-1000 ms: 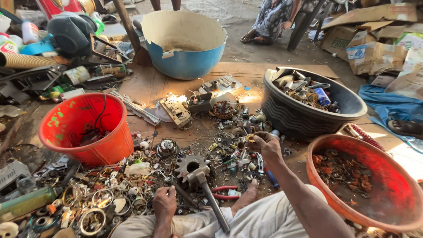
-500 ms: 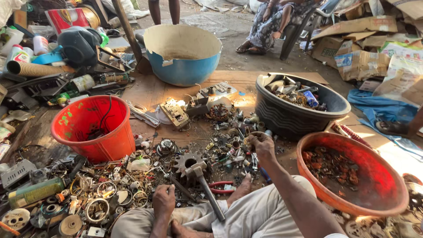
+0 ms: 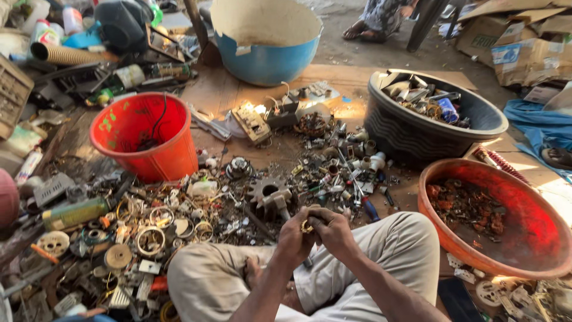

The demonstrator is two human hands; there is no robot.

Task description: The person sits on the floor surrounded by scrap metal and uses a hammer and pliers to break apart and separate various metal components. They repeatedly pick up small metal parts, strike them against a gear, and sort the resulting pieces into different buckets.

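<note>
Metal scrap (image 3: 179, 220) across dusty ground (image 3: 220, 95)

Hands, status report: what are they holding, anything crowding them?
Left hand and right hand together above the lap, both pinching a small brass-coloured piece. Gear-headed tool lies just ahead among scrap. Red basin close on the right.

Both hands meet in front of the body, above the bent knees. Left hand (image 3: 295, 238) curled, fingers (image 3: 305, 219) pinched shut toward the right. Right hand (image 3: 335, 234) curled against it, knuckles up, fingers touching the left's. Both forearms rise from bottom frame, bare, angled inward.
</note>
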